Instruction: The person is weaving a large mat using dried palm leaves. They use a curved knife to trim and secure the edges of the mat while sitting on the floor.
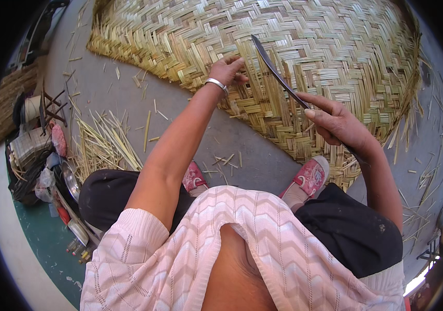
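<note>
A large mat [330, 67] woven from flat yellow-green strips lies on the floor in front of me, its near corner reaching my feet. My right hand [338, 120] is closed around a long, narrow, dark curved blade [276, 72]. The blade slants up and to the left over the mat, its tip pointing away from me; the lower end runs back under my palm. My left hand [228, 71], with a silver bracelet at the wrist, is over the mat's left near edge. Its fingers are loosely bent and apart, close to some upright strips, with nothing visible in them.
Loose strips [104, 145] are heaped left of my knee, with more scraps scattered on the grey floor [167, 119]. Farther left are a metal basin [70, 179], plastic bags and a small stool [54, 109]. My feet in red shoes [312, 176] flank the mat's near corner.
</note>
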`<state>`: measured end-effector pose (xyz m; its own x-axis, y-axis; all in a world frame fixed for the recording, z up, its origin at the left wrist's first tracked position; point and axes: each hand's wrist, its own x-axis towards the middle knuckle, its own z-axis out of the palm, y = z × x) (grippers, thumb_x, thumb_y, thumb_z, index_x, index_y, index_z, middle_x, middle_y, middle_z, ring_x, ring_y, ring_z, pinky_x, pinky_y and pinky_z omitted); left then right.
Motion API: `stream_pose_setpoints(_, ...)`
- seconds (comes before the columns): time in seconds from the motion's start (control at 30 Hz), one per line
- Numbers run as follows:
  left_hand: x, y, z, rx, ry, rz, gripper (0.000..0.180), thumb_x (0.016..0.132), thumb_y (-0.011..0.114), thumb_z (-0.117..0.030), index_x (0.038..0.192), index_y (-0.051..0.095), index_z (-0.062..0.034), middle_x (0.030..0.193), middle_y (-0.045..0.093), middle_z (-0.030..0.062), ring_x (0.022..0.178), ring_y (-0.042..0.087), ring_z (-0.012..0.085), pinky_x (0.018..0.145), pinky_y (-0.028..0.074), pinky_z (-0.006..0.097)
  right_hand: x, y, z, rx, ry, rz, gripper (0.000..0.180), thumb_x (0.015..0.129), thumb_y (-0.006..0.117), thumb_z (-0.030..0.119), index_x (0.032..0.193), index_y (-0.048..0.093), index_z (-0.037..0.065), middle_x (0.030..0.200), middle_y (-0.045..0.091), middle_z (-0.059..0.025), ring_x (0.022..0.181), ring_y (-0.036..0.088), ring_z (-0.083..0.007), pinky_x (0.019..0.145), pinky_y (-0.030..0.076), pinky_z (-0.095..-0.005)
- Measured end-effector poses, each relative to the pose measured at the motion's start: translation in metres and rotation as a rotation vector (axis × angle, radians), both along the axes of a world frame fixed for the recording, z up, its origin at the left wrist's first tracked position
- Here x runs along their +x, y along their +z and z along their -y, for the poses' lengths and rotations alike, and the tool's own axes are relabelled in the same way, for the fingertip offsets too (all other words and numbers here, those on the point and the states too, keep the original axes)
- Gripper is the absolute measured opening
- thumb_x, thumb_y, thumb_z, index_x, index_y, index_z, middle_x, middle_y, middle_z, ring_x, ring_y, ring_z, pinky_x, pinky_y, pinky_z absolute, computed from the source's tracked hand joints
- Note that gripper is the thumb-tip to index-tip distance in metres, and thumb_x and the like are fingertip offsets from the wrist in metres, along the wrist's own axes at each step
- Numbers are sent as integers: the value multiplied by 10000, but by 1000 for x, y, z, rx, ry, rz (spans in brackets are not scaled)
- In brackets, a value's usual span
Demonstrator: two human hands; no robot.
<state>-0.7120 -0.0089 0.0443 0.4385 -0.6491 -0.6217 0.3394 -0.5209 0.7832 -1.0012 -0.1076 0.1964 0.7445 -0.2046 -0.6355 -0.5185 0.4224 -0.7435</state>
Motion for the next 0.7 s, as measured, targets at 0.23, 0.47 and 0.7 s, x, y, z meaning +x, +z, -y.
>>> stream_pose_setpoints(0.23, -3, 8, -14, 148, -312, -346, 258, 911, 669, -177, 1113, 570, -49, 931, 673, 53, 853, 707, 192, 695, 580, 310, 7, -15, -4, 202, 68, 62, 513, 990, 549, 215, 1457, 416, 50, 546, 397, 59, 418, 324, -32, 378, 226, -214)
stream_pose_setpoints(0.47, -11, -15, -27, 104, -190, -138, 214, 927, 659, -207, 964, 591, -7, 828, 678, 86, 661, 700, 194, 530, 532, 289, 25, -25, -17, 228, 203, 8, 544, 958, 584, 273, 1454, 443, 102, 546, 392, 55, 434, 353, -42, 408, 282, -228)
stream_pose_setpoints(0.7, -28, -19, -27, 29, -6, -44, 298, 910, 677, -163, 1111, 561, 24, 868, 682, 102, 596, 689, 191, 489, 551, 281, 38, -22, -20, 224, 241, 8, 540, 960, 573, 280, 1457, 443, 112, 545, 386, 57, 439, 356, -44, 414, 283, -228)
